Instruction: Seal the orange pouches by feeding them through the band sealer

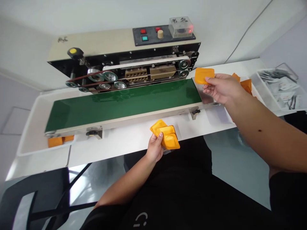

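My left hand (155, 147) is closed around a few orange sachets (170, 140), fanned out in front of the table's near edge. Between the thumb and fingers of my right hand (223, 86) is a single orange sachet (201, 76). That sachet is held up at the right end of a band sealing machine (100, 48), close to where its sealing belts begin. Below the belts runs a green conveyor belt (124, 101), with no sachet visible on it. My right forearm and hand partly hide more orange sachets (246, 85) behind them.
A white tray (28, 127) under the conveyor's left end holds orange sachets (55, 141). At the far right a clear bin (266, 86) contains silver-white packets (287, 83). Black knobs (195, 112) stick out along the conveyor's front. A black chair (48, 191) stands lower left.
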`<state>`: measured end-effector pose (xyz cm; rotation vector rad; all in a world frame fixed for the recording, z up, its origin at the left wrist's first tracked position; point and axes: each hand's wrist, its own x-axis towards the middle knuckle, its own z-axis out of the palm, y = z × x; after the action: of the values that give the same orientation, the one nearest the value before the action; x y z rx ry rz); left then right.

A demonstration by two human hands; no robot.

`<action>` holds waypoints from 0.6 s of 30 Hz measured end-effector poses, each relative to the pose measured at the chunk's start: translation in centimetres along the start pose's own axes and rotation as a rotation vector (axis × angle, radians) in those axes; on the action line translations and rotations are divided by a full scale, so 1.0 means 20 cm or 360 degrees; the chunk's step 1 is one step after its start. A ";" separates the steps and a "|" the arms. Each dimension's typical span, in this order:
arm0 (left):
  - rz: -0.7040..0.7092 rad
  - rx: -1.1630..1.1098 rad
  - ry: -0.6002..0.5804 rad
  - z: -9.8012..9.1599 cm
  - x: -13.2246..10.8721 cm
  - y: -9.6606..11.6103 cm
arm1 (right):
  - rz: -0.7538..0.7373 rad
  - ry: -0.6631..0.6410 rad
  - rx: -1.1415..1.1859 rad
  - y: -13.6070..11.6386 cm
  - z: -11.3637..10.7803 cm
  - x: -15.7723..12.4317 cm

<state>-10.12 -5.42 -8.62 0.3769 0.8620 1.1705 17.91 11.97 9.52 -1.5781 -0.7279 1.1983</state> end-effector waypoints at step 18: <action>-0.0070 -0.0028 0.0003 -0.07 0.03 0.02 | -0.0093 -0.0175 -0.0197 0.00 0.20 0.15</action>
<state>-11.30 -5.00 -9.52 0.3412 0.8572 1.1369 15.20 15.89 8.31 -1.5901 -0.9290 1.2242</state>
